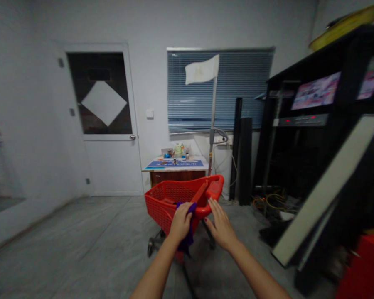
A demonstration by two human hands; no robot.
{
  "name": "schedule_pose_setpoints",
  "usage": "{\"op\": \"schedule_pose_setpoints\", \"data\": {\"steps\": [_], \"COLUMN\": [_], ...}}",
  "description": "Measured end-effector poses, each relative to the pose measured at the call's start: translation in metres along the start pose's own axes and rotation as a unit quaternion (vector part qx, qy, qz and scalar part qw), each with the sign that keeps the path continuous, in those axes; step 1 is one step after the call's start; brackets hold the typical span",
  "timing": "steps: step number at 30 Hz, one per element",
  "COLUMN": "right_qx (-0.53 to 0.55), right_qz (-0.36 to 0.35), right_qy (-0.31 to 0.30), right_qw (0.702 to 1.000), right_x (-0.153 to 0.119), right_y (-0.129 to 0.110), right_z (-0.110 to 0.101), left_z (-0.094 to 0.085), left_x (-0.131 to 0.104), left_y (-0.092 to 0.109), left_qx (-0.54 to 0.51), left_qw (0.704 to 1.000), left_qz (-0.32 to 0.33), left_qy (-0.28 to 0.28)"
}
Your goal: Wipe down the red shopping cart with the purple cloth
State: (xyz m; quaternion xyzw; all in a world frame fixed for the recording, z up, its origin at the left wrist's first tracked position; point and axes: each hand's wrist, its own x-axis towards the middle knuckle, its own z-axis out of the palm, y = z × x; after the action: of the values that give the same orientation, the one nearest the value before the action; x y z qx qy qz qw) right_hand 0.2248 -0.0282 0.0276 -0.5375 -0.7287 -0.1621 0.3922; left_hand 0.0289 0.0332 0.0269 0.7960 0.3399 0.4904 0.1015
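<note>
A red plastic shopping cart point(162, 207) with a basket of small holes stands on the floor in front of me. My left hand point(181, 220) is closed around a purple cloth point(188, 238) at the near rim of the basket. Part of the cloth hangs down below the fingers. Close to the cart's red handle point(215, 191), my right hand point(220, 224) has its fingers stretched out, the fingertips at the handle's near end. Whether they press on it I cannot tell. The cart's inside is mostly hidden from this angle.
Behind the cart is a small cabinet point(177, 176) with bottles and small items on top. A pole with a white flag point(202, 70) rises beside it. At right, a pale board point(327, 191) leans against a black rack point(289, 145), with cables point(276, 201) on the floor. A white door point(112, 166) is at left.
</note>
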Motion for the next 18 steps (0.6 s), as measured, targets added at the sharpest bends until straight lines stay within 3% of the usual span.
{"op": "schedule_pose_setpoints", "data": {"steps": [6, 9, 14, 18], "right_qx": [0.003, 0.000, -0.002, -0.002], "right_qz": [0.010, 0.003, 0.002, 0.011], "right_qy": [0.017, -0.001, -0.007, 0.010], "right_qw": [1.000, 1.000, 1.000, 1.000], "right_x": [0.001, 0.000, -0.002, -0.003], "right_y": [-0.009, -0.007, -0.009, -0.017], "right_z": [0.008, 0.003, 0.001, 0.008], "left_z": [0.002, 0.001, -0.002, 0.000], "left_x": [0.005, 0.001, -0.004, -0.002], "left_y": [0.022, 0.017, -0.002, 0.011], "left_qx": [0.004, -0.006, -0.006, 0.001], "left_qw": [0.999, 0.999, 1.000, 1.000], "left_qz": [0.023, 0.033, -0.007, 0.010], "left_qy": [-0.031, -0.030, -0.001, -0.014]}}
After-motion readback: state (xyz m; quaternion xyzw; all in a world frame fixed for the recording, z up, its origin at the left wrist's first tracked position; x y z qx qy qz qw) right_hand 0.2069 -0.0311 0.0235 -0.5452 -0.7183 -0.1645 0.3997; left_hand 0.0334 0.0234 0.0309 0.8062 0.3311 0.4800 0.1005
